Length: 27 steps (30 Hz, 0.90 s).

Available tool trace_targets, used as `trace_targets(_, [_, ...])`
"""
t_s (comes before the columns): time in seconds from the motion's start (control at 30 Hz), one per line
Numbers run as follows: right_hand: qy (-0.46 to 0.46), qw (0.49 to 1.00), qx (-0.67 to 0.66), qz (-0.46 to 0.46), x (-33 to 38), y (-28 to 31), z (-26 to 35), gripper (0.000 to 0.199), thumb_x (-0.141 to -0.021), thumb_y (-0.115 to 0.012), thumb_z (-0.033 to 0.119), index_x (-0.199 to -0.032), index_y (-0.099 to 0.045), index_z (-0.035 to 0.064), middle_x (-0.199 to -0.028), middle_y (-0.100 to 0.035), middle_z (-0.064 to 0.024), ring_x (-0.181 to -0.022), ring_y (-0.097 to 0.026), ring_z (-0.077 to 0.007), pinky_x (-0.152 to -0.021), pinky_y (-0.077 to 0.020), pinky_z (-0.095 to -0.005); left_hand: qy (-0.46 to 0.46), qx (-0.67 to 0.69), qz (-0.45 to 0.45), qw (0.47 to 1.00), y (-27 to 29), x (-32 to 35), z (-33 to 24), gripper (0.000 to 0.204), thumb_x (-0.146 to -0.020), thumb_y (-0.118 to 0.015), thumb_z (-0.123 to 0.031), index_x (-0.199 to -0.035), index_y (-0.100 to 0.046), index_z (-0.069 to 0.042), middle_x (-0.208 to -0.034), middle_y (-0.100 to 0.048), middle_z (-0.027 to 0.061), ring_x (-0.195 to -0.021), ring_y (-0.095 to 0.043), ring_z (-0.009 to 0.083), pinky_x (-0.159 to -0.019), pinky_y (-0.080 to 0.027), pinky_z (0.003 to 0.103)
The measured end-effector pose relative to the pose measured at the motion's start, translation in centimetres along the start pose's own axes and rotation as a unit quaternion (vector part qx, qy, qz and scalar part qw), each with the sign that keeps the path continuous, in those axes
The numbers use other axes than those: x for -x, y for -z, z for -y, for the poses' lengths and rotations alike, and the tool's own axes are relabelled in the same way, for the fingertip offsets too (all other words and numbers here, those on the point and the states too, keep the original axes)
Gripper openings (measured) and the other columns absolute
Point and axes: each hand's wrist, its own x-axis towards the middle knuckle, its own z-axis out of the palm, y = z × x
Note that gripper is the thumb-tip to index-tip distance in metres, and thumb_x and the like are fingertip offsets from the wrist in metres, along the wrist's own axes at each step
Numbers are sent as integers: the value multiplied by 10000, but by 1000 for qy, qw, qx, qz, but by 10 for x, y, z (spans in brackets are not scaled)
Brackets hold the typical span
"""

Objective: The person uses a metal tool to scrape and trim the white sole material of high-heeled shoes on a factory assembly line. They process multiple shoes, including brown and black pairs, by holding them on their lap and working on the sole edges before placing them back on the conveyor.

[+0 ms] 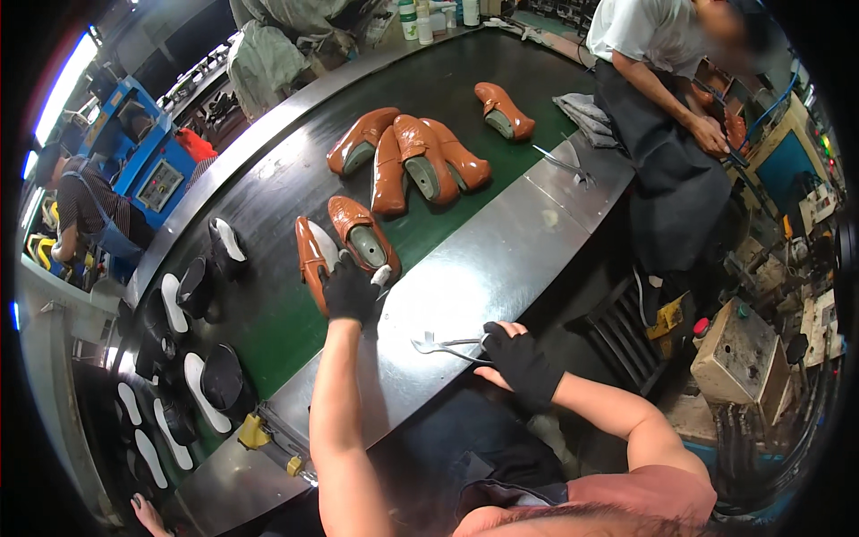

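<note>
My left hand (349,291), in a black fingerless glove, is closed round the heel end of a glossy brown loafer (361,230). Its fingers lie on one side of the heel and the thumb, with something white on it, on the other. A second brown loafer (310,251) leans on its side right against this hand, partly covered by it. My right hand (519,358), gloved the same way, grips the handles of metal pincers (438,344). Their head is over the shiny metal edge (501,268) of the table, away from the shoes.
Several brown loafers (420,159) stand farther back on the dark green belt (286,345). Black shoes with white insoles (206,394) fill the left side. Another tool (564,166) and grey cloth (586,116) lie at right, beside a co-worker (671,134). Another person's hand (146,515) shows lower left.
</note>
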Motion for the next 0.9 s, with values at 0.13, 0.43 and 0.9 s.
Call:
trace_targets(0.13, [9, 998, 42, 48, 4, -9, -4, 492, -781, -707, 430, -1072, -624, 42, -1249, -553, -196, -1194, -456, -333, -973, -375, -443, 97, 58, 188, 976, 27, -17, 20, 1123, -756, -603, -747, -1402, -318, 126, -1293, -526, 334, -1218, -532, 415, -1088, -345, 455])
trace_targets(0.43, [-12, 995, 62, 75, -11, -28, 7, 333, -790, -705, 340, -941, -579, 72, -1052, -549, -139, -897, -541, -285, -723, -477, -380, 236, 312, -9, 920, -26, -52, -24, 1163, -700, -780, -469, -1465, -145, 134, -1399, -429, 339, -1247, -514, 427, -1017, -436, 407])
trace_targets(0.9, [113, 988, 104, 14, -26, -25, 14, 220, -763, -642, 238, -875, -562, 67, -999, -581, -164, -812, -538, -250, -651, -448, -362, 136, 461, -164, 862, -78, -83, 212, 1067, -734, -741, -232, -1487, -70, 117, -1433, -382, 308, -1331, -421, 355, -1114, -314, 340])
